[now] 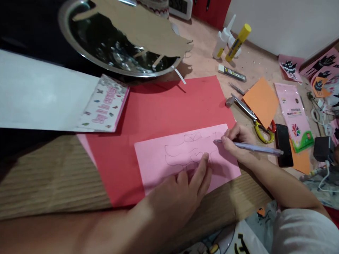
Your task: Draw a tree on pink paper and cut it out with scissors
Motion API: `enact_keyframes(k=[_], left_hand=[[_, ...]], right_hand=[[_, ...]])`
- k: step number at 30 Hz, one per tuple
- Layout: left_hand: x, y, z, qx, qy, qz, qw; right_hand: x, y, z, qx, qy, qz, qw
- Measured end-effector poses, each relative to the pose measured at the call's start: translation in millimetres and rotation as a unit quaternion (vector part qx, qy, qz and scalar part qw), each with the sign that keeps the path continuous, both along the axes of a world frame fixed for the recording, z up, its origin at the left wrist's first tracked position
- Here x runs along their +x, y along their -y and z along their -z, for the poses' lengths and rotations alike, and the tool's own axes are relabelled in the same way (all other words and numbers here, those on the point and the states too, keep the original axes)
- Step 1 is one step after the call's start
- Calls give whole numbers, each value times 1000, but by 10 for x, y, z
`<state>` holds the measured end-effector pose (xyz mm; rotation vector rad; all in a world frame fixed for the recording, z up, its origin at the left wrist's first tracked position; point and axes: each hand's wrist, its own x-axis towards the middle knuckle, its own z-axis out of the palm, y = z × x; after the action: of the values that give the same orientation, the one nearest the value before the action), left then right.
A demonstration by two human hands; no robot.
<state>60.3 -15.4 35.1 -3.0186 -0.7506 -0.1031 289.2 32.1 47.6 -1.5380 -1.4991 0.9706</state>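
Observation:
A pink sheet of paper (153, 176) lies on top of a larger red sheet (169, 106), with thin pencil-like outlines drawn across it. My left hand (182, 190) rests on the pink paper's lower part, fingers stretched out, index fingertip beside a heart-like outline. Pinched in my right hand (235, 141) is a slim lavender pen (259, 148). Its tip touches or hovers just over the drawing near the paper's right end; I cannot tell which.
Scissors (247, 109), an orange paper square (262, 102) and a black phone (284, 145) lie at the right. Farther back are a glue stick (238, 42), a white bottle (221, 44) and a lead case (232, 73). A metal tray (63, 21) holds cut cardboard (143, 24).

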Motion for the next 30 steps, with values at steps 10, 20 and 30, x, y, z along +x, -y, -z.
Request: enact_keyframes(k=[10,20,30], left_hand=[[-17,-14,-36,2,34,3,999],[-20,-14,-14,8,30,-1,1000],[-19,-19,-40,5,41,-3,999]], right_hand=[[64,-7,60,7,63,1,998],[31,0,43,10,70,-8,997],[10,-12,1,9,85,0,996]])
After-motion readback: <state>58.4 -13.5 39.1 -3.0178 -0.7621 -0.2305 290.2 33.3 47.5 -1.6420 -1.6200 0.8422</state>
